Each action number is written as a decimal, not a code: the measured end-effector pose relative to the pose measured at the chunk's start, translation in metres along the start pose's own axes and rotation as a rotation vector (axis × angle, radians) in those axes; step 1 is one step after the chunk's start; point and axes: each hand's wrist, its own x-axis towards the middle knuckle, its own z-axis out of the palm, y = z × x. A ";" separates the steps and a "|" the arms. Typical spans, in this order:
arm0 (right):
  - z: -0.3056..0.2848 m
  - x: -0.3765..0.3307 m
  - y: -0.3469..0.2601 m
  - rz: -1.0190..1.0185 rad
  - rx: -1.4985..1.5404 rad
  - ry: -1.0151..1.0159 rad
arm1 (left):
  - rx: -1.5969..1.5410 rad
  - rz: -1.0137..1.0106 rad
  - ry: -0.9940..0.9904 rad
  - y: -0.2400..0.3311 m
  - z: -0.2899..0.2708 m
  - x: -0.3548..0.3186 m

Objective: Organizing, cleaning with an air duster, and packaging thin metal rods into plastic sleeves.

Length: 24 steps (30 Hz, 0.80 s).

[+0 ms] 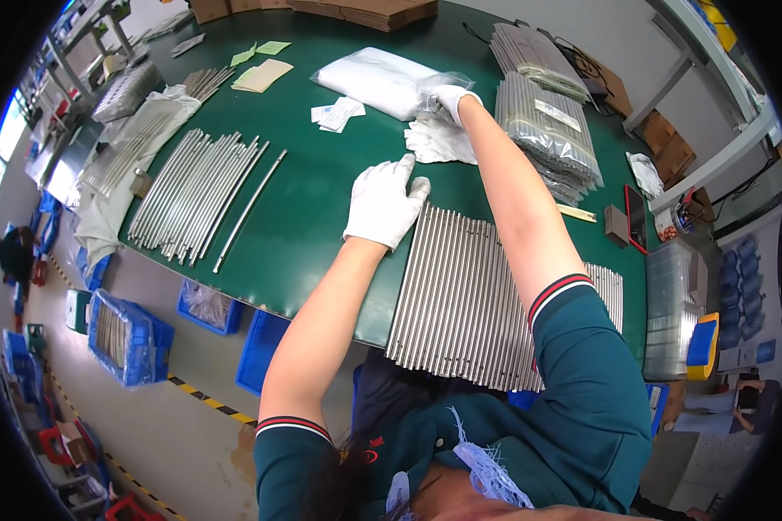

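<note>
Left hand (382, 204) flat, grip wide, resting on row of metal rods (460, 295) on green counter (313, 200). Right hand (450, 97) gripping clear plastic bag (382, 81), beside spare gloves (439, 141).

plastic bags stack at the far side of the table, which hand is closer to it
Right. The right hand touches the near end of the plastic bags; the left hand is well short of them, resting on the flat row of rods.

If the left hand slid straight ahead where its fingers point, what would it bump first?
Probably the spare white gloves lying past the left hand, with bare green table between. Depth is hard to judge.
</note>
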 end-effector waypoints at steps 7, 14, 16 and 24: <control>-0.038 0.039 -0.008 -0.059 -0.642 0.092 | -0.030 0.033 0.005 0.012 0.006 0.011; -0.044 -0.014 -0.067 -0.114 -1.044 0.223 | -0.009 0.074 0.075 0.006 0.009 0.007; -0.042 -0.019 -0.069 -0.147 -1.115 0.263 | -0.014 0.041 0.026 0.007 0.005 0.006; -0.077 0.020 -0.064 -0.138 -0.875 0.197 | -0.040 0.026 -0.027 0.014 0.002 0.010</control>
